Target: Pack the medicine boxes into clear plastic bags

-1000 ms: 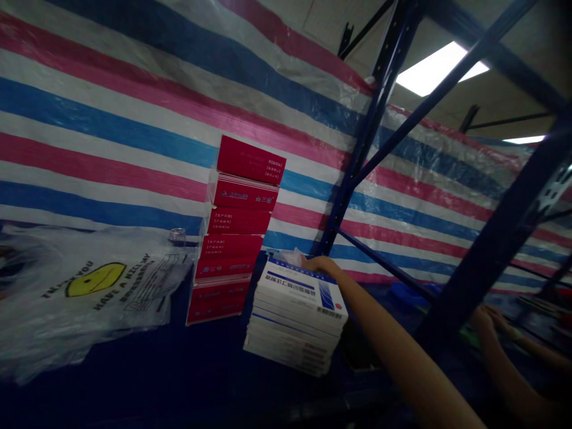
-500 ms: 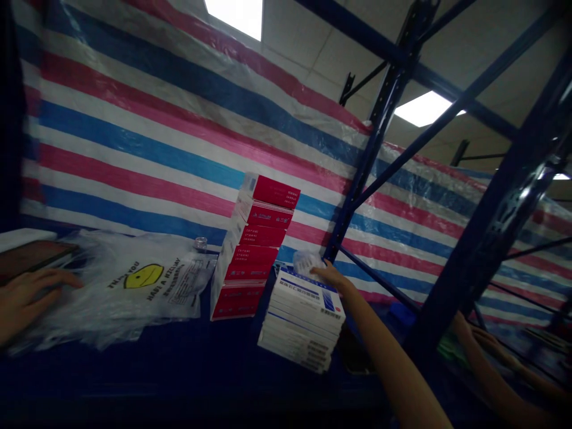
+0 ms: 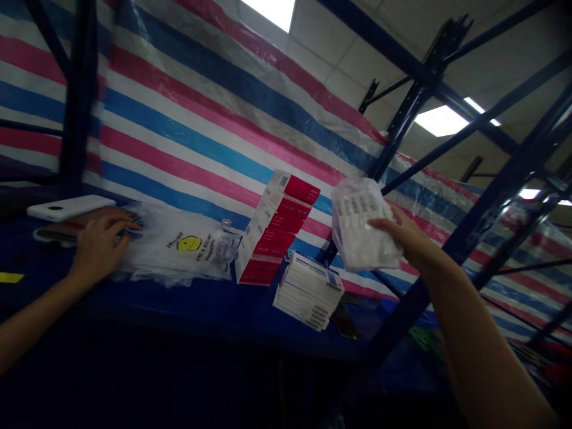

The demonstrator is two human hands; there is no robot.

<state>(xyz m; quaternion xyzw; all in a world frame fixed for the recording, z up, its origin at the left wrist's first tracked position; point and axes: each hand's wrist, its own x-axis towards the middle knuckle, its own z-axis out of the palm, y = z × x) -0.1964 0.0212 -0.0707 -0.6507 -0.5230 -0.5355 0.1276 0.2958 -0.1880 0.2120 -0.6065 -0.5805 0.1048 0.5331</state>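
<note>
Lifted above the table, a clear plastic bag of white boxes [image 3: 364, 223] is gripped at its right side by my right hand [image 3: 409, 241]. Barcode-like print shows through the plastic. My left hand [image 3: 100, 244] rests with fingers apart and slightly bent at the left edge of a flat pile of clear plastic bags [image 3: 165, 247], which carry a yellow smiley print. Right of that pile stands a tall stack of red and white boxes [image 3: 274, 238]. Next to it is a lower stack of white boxes [image 3: 308, 292], below the lifted bag.
A white device [image 3: 71, 207] and a dark flat phone-like object [image 3: 84, 221] lie by my left hand. Another phone [image 3: 344, 322] is beside the white stack. A blue rack post [image 3: 402, 316] rises at right. Striped plastic sheeting [image 3: 187, 143] hangs behind the blue table [image 3: 196, 307].
My right hand has raised the bag of white boxes from behind the white stack, up and to the right. The view has shifted left, showing more of my left arm.
</note>
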